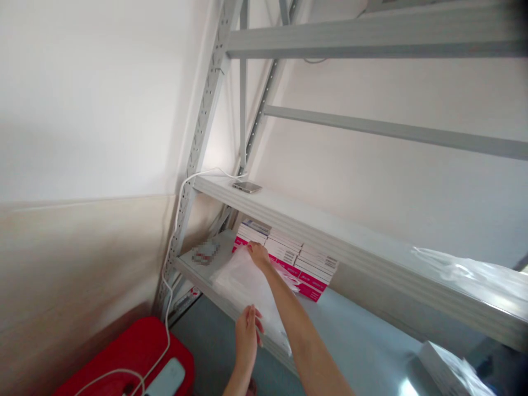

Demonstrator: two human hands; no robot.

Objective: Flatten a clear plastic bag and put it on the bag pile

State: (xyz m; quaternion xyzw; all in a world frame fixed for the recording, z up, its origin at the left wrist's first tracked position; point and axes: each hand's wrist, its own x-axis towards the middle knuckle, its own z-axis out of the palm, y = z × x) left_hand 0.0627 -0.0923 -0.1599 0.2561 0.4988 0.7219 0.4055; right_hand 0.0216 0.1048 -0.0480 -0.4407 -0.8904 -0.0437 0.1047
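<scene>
Left hand pinches near edge of plastic bag stack on lower shelf; right hand lies flat at its 12 o'clock edge, steadying it against boxes

The shelving rack is grey painted metal, matt and smooth. At lower centre a thin, translucent, faintly glossy plastic bag lies under the bare right hand and left hand. Behind it sit glossy white-and-pink cardboard boxes. Lower left, a shiny red plastic bin carries a smooth white cable
</scene>
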